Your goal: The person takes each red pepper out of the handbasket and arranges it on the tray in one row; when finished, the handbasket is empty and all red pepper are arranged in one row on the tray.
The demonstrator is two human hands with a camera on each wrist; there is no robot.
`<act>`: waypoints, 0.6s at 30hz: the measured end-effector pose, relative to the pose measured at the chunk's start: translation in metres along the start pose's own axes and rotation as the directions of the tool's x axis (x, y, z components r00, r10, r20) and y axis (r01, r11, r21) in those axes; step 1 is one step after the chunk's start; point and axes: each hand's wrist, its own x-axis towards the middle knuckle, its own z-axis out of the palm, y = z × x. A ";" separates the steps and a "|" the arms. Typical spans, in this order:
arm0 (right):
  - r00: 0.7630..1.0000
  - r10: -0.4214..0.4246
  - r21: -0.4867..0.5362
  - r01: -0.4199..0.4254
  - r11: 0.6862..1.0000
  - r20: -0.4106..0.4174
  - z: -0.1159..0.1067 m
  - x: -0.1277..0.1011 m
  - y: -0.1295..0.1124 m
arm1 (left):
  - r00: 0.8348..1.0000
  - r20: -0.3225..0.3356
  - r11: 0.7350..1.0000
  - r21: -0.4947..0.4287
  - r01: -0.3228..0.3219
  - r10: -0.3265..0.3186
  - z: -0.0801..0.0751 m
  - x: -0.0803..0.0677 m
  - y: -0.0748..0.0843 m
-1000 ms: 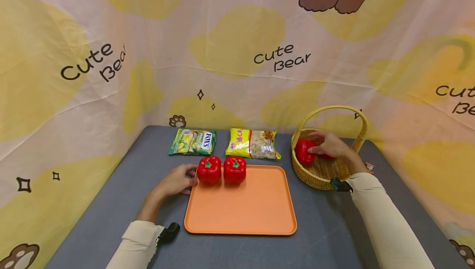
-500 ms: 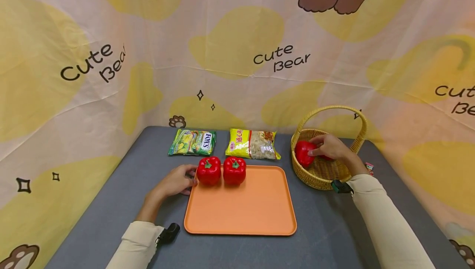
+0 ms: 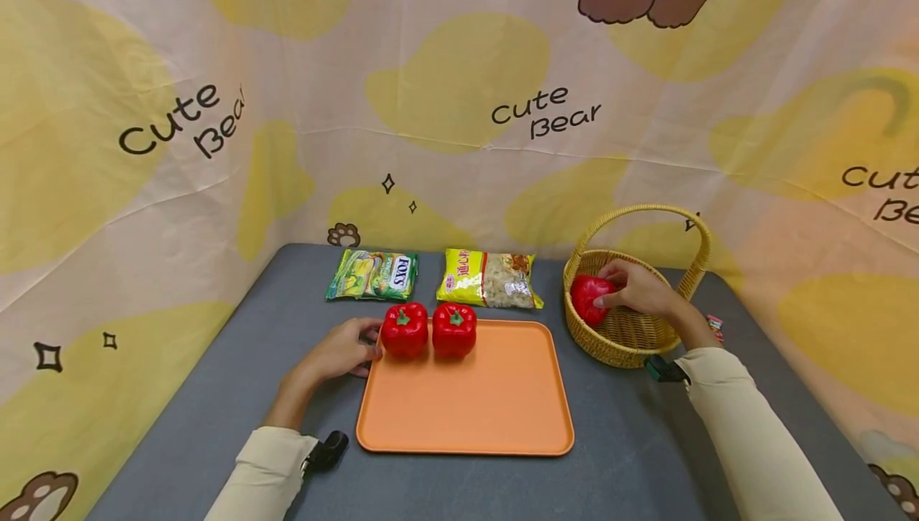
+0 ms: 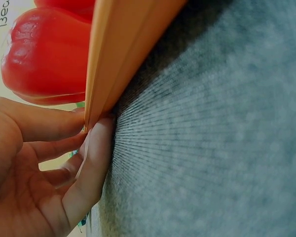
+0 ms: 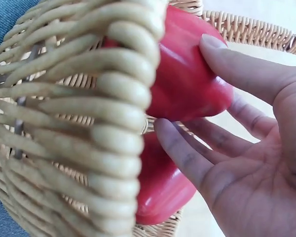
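Note:
At the left side of the orange tray (image 3: 495, 393), my left hand (image 3: 348, 349) pinches the rim; the left wrist view shows thumb and fingers on either side of the edge. Two red bell peppers (image 3: 404, 331) stand on the tray's back left, stems up. Inside the wicker basket (image 3: 610, 352), my right hand (image 3: 641, 290) grips another red bell pepper (image 3: 592, 300) at the basket's left. Its thumb lies across this pepper in the right wrist view, where a further red bell pepper (image 5: 163, 185) shows below, partly covered by the basket wall and fingers.
A green FOX'S candy bag (image 3: 373, 274) and a yellow pasta bag (image 3: 491, 278) lie behind the tray. The basket's tall arched handle (image 3: 649, 208) rises over the right hand. A small red packet (image 3: 715, 326) lies right of the basket. Printed cloth hangs around the grey table.
The pepper in my right hand has shifted slightly downward and tilted inside the basket. The second basket pepper is no longer visible from the head. My left hand and the tray have not moved.

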 end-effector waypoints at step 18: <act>0.991 -0.001 -0.073 -0.009 0.997 -0.132 -0.001 -0.032 -0.012 | 1.000 0.006 1.000 0.005 -0.002 0.002 -0.001 0.002 -0.001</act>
